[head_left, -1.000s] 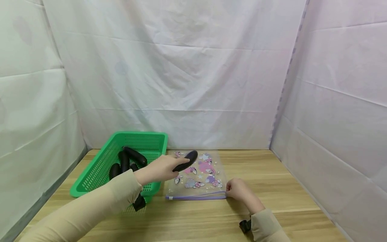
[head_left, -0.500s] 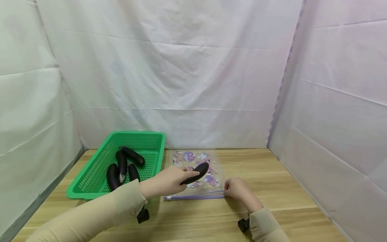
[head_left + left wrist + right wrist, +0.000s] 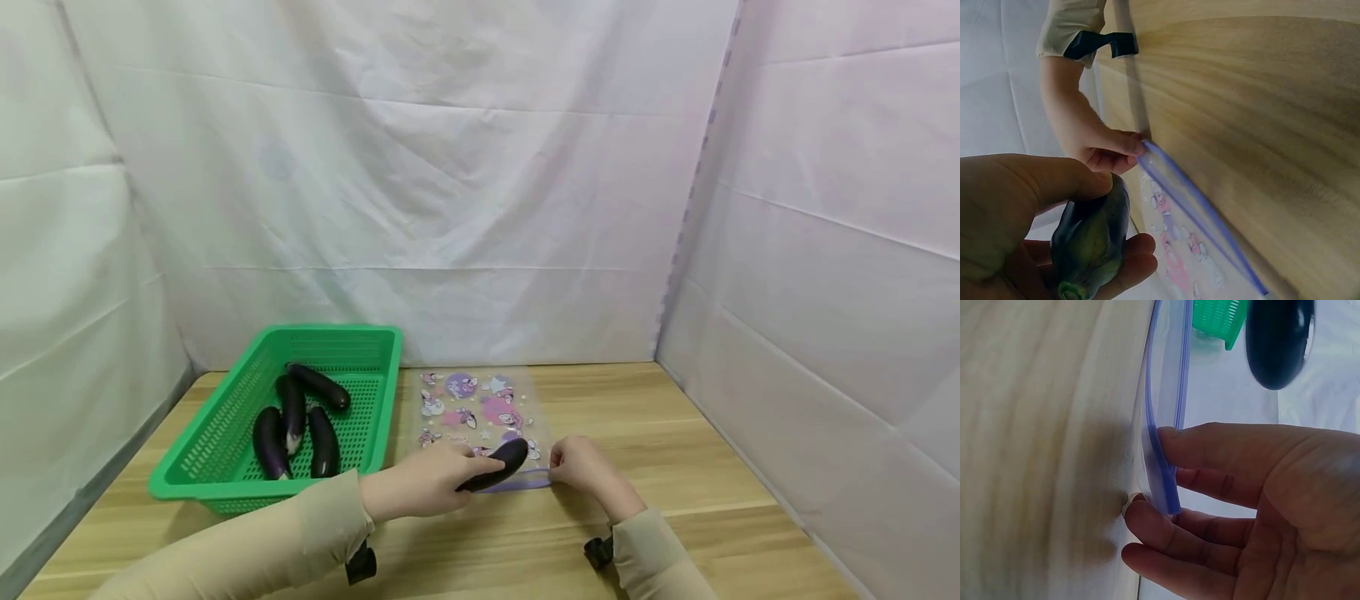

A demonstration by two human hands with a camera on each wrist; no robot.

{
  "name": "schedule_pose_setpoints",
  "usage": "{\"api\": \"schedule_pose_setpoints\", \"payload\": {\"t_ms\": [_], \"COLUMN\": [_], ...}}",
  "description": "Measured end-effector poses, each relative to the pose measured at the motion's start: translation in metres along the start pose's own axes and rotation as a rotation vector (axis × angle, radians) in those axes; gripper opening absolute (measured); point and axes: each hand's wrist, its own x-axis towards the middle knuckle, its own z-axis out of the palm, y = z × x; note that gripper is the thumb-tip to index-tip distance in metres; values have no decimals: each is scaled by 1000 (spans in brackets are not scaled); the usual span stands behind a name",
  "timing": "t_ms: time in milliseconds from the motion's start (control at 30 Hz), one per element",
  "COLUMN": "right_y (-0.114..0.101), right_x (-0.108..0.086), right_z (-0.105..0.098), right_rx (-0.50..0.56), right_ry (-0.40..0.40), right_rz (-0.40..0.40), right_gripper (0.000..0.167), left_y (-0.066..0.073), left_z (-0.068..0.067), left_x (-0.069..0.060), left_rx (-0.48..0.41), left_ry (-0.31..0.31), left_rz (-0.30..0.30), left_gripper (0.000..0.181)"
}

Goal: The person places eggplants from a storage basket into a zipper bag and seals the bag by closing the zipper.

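Observation:
My left hand (image 3: 425, 483) grips a dark purple eggplant (image 3: 501, 463) above the near end of a clear zip bag (image 3: 438, 412) printed with pink and purple cartoons. In the left wrist view the eggplant's green stem end (image 3: 1074, 290) points toward the camera, thumb on one side and fingers on the other. My right hand (image 3: 588, 471) pinches the right corner of the bag's purple zip edge (image 3: 1169, 481). The right wrist view has the two purple strips standing apart, with the eggplant's rounded tip beyond them. The bag lies flat on the wooden table.
A green plastic basket (image 3: 180, 475) stands left of the bag, with several eggplants (image 3: 324, 442) inside. White cloth walls (image 3: 420, 183) enclose the table (image 3: 675, 450) at the back and sides. A black strap mount (image 3: 598, 552) sits on the right wrist.
My left hand has carried the eggplant right and toward the near side, from above the bag's middle to its zip edge. The right hand keeps its pinch on the bag corner.

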Motion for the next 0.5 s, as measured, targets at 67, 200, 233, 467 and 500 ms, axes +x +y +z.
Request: {"api": "schedule_pose_setpoints", "payload": {"t_ms": [67,200,233,467,500], "right_y": [0,1,1,0,1], "right_x": [0,1,1,2,2], "right_z": [1,2,3,2,2], "right_rx": [7,12,13,15,12], "right_ry": [-1,-2,-3,-14,-13], "right_rz": [8,12,12,30,33], "right_gripper": [22,21,21,21,20], "left_y": [0,1,1,0,0], "left_z": [5,14,16,24,25], "left_x": [0,-1,0,1,2], "left_rx": [1,19,28,31,25], "left_ry": [6,5,1,-39,-41], "left_rz": [14,27,26,17,18], "left_gripper": [47,46,47,54,54]}}
